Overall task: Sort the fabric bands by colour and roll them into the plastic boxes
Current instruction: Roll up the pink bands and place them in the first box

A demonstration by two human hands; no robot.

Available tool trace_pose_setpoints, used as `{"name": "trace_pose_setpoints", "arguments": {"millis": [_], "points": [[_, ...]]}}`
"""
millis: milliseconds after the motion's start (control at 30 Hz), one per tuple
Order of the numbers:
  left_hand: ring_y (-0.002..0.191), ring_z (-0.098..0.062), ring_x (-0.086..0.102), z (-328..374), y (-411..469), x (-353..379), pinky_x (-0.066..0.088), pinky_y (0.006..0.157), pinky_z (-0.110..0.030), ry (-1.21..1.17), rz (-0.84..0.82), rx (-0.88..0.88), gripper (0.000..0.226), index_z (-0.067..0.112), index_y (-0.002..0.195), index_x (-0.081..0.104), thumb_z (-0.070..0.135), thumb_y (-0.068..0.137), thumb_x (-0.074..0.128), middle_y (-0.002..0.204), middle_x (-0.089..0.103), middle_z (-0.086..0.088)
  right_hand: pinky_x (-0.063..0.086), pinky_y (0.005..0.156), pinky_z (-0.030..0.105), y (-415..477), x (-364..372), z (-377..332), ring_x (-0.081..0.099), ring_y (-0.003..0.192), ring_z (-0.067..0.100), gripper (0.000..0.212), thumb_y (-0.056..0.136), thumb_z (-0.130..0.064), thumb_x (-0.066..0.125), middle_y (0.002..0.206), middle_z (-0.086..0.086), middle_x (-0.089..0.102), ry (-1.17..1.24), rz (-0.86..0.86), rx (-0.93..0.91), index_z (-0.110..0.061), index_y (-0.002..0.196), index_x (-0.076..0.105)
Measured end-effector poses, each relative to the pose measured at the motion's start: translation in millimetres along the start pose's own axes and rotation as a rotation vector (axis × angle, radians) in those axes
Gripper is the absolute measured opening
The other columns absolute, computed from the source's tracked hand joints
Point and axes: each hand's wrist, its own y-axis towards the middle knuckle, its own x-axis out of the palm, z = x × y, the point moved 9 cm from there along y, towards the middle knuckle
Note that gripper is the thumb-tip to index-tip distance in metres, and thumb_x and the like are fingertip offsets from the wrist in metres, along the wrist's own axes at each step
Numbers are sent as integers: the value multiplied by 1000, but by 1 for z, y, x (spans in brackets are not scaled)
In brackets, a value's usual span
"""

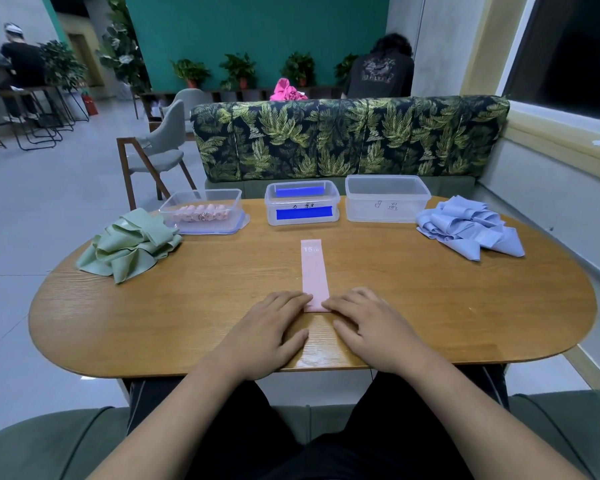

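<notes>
Left hand [271, 327]: palm down on the table [430, 306], fingers laid out nearly straight and close together. Their tips press on the near left corner of the pink band [314, 271].

Right hand [371, 327]: same posture, mirrored. Its fingers are flat and slightly spread, with the tips on the band's near right corner. I see no curl round the fabric from either hand, only pressing. The thumbs rest on bare wood below the band.

The pink band lies flat and straight at the middle of the table. It runs away from me, and white print reading "15" shows at its far end.

Far edge of the table, three clear plastic boxes in a row:
- The left box [201, 211] holds a line of pink rolls [201, 213] and sits on a blue-rimmed lid.
- The middle box [302, 202] shows blue patches and handwriting on its front wall.
- The right box [387, 199] carries a handwritten mark I cannot read.

A heap of green bands [132, 244] lies loose just beside the left box. A heap of blue bands [471, 226] lies near the right box, at the table's right end.

A leaf-print bench [350, 140] stands behind the table.
</notes>
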Motion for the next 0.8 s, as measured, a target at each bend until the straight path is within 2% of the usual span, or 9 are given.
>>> {"name": "trace_pose_setpoints", "arguments": {"millis": [133, 267, 467, 600, 800], "points": [[142, -7, 39, 6, 0, -2, 29, 121, -26, 13, -2, 39, 50, 27, 153, 49, 45, 107, 50, 151, 49, 14, 38, 113, 36, 3, 4, 4, 35, 133, 1, 45, 104, -53, 40, 145, -32, 49, -28, -35, 32, -43, 146, 53], [147, -7, 33, -2, 3, 4, 29, 123, -33, 27, -33, -12, 57, 31, 158, 45, 54, 106, 43, 158, 44, 18, 34, 117, 34, 2, 4, 5, 33, 139, 3, 47, 105, -51, 41, 150, -28, 46, -30, -38, 45, -41, 151, 49], [154, -7, 23, -16, 11, 13, 29, 125, -41, 31, -96, -104, 68, 38, 162, 36, 66, 101, 32, 164, 37, 21, 45, 107, 35, -1, -8, 13, 44, 131, 5, 35, 101, -30, 53, 136, -22, 54, 79, 92, 106, -34, 136, 60], [155, -9, 21, -21, 21, 15, 29, 125, -42, 48, -111, -140, 68, 38, 162, 37, 67, 101, 30, 165, 37, 18, 47, 105, 37, 0, -5, 9, 45, 129, 7, 33, 100, -30, 49, 135, -21, 53, 34, 72, 67, -35, 131, 59], [155, -10, 22, -24, 37, 13, 28, 124, -41, 95, -96, -143, 56, 35, 160, 41, 58, 109, 37, 164, 39, 16, 35, 118, 36, 7, 3, 3, 33, 141, 4, 49, 102, -27, 46, 154, -27, 42, -21, -27, 4, -42, 148, 48]]}}
